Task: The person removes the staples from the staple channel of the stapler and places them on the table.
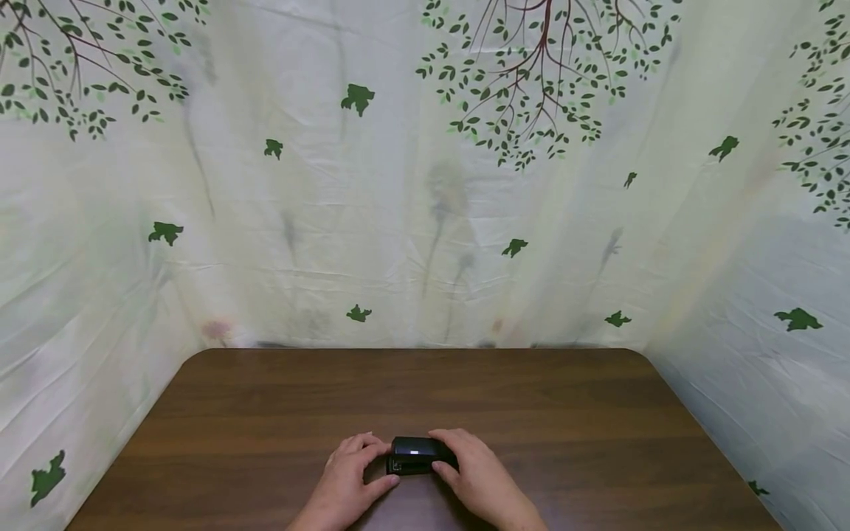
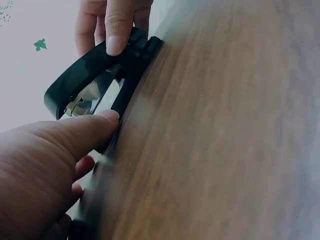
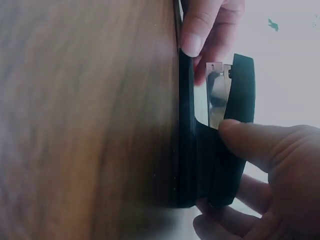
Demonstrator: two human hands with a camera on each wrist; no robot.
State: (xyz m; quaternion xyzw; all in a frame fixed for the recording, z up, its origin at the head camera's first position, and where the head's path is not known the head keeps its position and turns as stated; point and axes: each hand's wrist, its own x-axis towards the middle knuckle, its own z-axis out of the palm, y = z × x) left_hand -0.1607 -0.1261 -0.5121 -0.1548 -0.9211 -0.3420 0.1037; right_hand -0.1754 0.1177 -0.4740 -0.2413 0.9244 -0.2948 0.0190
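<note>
A black stapler [image 1: 413,448] rests on the brown table, lying crosswise near its front edge. My left hand [image 1: 347,476] pinches the stapler's front end, its thumb on the near side of the base and fingers around the far side. Around the rear end, my right hand [image 1: 479,473] grips the body between thumb and fingers. Seen from the right wrist, the upper arm [image 3: 242,90] stands apart from the base [image 3: 187,135], with the metal magazine [image 3: 217,95] between them. The right thumb [image 2: 117,42] lies on the stapler's side in the left wrist view.
The wood-grain table [image 1: 265,398] has rounded far corners. Pale cloth curtains [image 1: 398,184] printed with green leaves and branches hang behind it and along both sides.
</note>
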